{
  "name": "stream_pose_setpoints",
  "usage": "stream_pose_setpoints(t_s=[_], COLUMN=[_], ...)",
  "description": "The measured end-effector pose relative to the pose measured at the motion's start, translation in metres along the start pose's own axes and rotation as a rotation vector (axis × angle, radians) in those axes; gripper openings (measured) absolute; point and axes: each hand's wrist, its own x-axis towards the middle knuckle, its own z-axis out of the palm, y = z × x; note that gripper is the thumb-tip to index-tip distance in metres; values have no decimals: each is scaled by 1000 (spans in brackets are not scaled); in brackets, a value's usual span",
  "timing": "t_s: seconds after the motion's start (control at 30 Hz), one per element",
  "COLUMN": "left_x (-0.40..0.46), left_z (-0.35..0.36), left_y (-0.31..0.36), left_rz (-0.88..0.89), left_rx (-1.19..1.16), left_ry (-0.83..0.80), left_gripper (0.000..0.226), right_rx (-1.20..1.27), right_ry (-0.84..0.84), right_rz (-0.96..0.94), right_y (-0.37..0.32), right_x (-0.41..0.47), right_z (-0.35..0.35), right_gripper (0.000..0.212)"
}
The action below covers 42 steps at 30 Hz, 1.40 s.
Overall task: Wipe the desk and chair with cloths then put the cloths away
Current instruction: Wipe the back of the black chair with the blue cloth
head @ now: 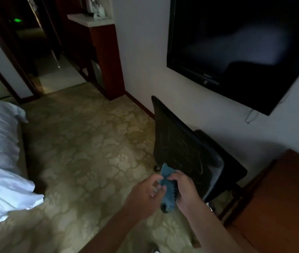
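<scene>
Both hands hold a blue cloth point(167, 187) just beside the chair point(187, 152) back: the left hand point(146, 195) pinches it with curled fingers, and the right hand point(185, 189) grips its other side. The worktop point(282, 198) stands at right.

Both bare forearms reach forward from bottom edge, converging at centre. Left hand point(148, 192) palm turned inward, fingers point(158, 179) half-curled, tips pinching blue cloth point(168, 189). Right hand point(183, 187) knuckles up, fingers bent over cloth's other side, thumb tucked. Hands close together, wrists straight, sleeves none
</scene>
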Motion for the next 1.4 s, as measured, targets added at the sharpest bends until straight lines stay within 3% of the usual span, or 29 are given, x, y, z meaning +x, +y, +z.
stream_pose_setpoints(t_s=[0.2, 0.33, 0.4, 0.53, 0.67, 0.77, 0.83, 0.93, 1.0, 1.07, 1.23, 1.3, 1.4], left_x=[76, 140, 175, 233, 301, 359, 387, 427, 446, 460, 475, 465, 453], left_z=[-78, -131, -153, -178, -194, -199, -193, -179, -169, -164, -144, -132, -124], left_y=[-33, -37, -36, -26, -16, -6, -4, -14, -32, -46, -38, -35, -34], left_rz=[-40, -32, 45, 140, 237, 366, 451, 619, 768, 829, 961, 987, 1001], left_rx=[-29, 6, 46, 127, 297, 329, 339, 425, 662, 810, 853, 865, 831], left_ry=[-7, -125, -158, -60, 77, 189, 263, 7, -211, -330, -388, -363, -259], left_gripper=[61, 12, 6, 23, 17, 6, 20, 49, 57, 62, 64, 60, 59], right_rx=[-15, -51, -88, -93, -158, -448, -753, -958, -1079, -1196, -1376, -1425, -1431], right_ry=[-201, -214, -176, 57, 218, 429, 624, 874, 923, 958, 1081, 1019, 928], right_rz=[-95, -156, -205, -355, -547, -703, -783, -749, -676, -624, -524, -559, -633], right_y=[-26, -57, -75, -110, -148, -175, -193, -210, -209, -201, -181, -171, -156], right_x=[40, 70, 86, 111, 149, 190, 210, 238, 248, 253, 251, 247, 236], right_z=[69, 109, 124, 147, 175, 193, 199, 196, 188, 180, 168, 166, 160], right_gripper=[19, 17, 15, 16, 27, 34, 41, 48, 50, 49, 59, 59, 44])
